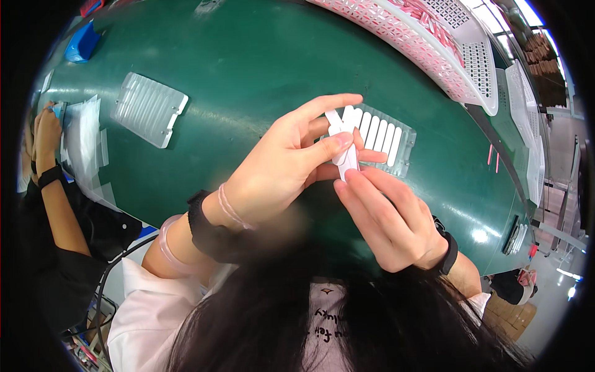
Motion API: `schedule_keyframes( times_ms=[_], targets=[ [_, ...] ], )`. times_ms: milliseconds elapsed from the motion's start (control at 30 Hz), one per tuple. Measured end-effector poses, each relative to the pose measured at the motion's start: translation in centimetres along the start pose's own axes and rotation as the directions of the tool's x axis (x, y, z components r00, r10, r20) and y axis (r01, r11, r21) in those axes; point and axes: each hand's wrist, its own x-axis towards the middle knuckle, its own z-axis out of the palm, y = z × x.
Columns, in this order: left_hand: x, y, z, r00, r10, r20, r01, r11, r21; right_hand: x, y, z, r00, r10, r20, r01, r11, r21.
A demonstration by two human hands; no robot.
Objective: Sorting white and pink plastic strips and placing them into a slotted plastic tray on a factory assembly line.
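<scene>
In front of me, my left hand (285, 149) grips a few slim white pieces (348, 133) between thumb and fingers, some of them fanned apart. The thumb presses on the front one, and the index finger stretches out above. My right hand (390, 217) pinches the lower end of a white piece, close under the left thumb. What exactly these pieces are I cannot make out. Just behind my fingers lies a clear plastic tray (406, 152) with several white rounded sticks (383, 137) in its slots, partly hidden by my hands.
Another ribbed clear tray (149, 110) lies to the left on the green table (248, 56). At far left a co-worker's hand (46, 133) is beside clear plastic bags (83, 130) and a blue holder (82, 42). A pink-white perforated basket (396, 34) with pink pieces stands far right.
</scene>
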Motion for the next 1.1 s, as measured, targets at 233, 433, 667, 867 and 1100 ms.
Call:
schedule_keyframes(
  times_ms=[233, 433, 667, 867, 1100],
  targets=[
    [0.1, -0.3, 0.0, 1.0, 0.015, -0.001, -0.015, 1.0, 0.002, -0.1, 0.2, -0.1, 0.998, -0.066, 0.022, 0.067, 0.997, -0.048],
    [0.1, -0.3, -1.0, 0.989, -0.055, 0.137, 0.06, 0.998, -0.03, 0.0, 0.6, -0.5, 0.996, -0.087, 0.008, 0.087, 0.996, 0.025],
    [0.1, -0.5, -0.1, 0.99, -0.097, 0.099, 0.098, 0.995, -0.002, -0.5, 0.7, -0.5, 0.999, -0.031, 0.043, 0.03, 0.999, 0.019],
    [0.1, -0.7, -0.7, 0.97, -0.154, 0.186, 0.157, 0.988, 0.001, -0.5, 0.8, -0.6, 0.997, -0.046, 0.062, 0.04, 0.995, 0.093],
    [0.2, -0.8, -1.1, 0.957, -0.234, 0.17, 0.214, 0.969, 0.125, -0.9, 1.7, -0.7, 0.985, -0.139, 0.107, 0.126, 0.985, 0.116]
  ],
)
